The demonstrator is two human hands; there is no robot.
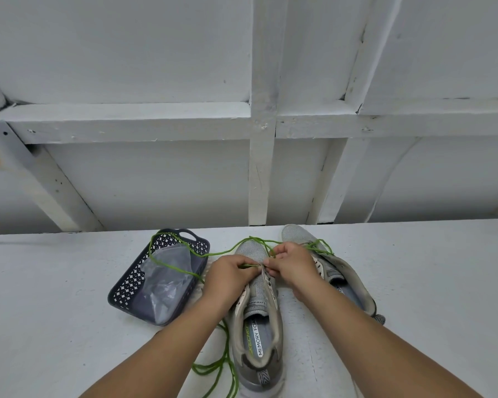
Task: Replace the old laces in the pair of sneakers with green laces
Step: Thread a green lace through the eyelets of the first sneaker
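Both hands at the lowest eyelets of the near grey mesh sneaker, which sits toe-away on the white painted table. Left hand has its fingers pinched tight on a run of thin green lace; right hand has its fingers curled in at the same eyelet row, apparently nipping the lace end, though the tip itself is hidden.

Second grey sneaker lies just beside, to the right, with green lace already across it.

Slack loops back over the dark perforated plastic basket, which holds a crumpled clear plastic bag; more lace trails off the near table edge.

Risks, as I judge them:
- a hard pull could snag the loop on the basket rim and drag it;
- uneven ends if one side is drawn too far;
- the trailing lengths tangling together.
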